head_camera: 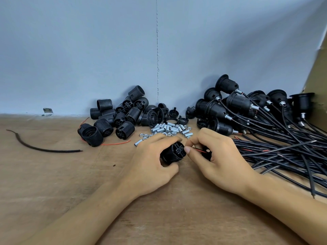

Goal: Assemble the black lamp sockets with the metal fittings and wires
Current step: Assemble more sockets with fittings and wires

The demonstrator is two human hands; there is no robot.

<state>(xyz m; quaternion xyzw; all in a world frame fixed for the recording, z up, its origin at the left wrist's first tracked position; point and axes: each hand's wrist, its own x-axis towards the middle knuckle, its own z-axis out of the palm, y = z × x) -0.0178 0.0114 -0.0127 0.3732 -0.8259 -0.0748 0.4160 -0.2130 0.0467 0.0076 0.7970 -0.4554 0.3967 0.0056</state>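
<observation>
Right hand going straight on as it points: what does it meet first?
Probably the black socket gripped by the left hand; the right hand, pinching a red wire, points at its end.

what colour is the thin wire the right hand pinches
The thin wire is red; the head view shows it.

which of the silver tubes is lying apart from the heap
The silver tube beside the left hand's knuckles: it lies alone on the table, the rest bunched with the nuts farther back.
</observation>
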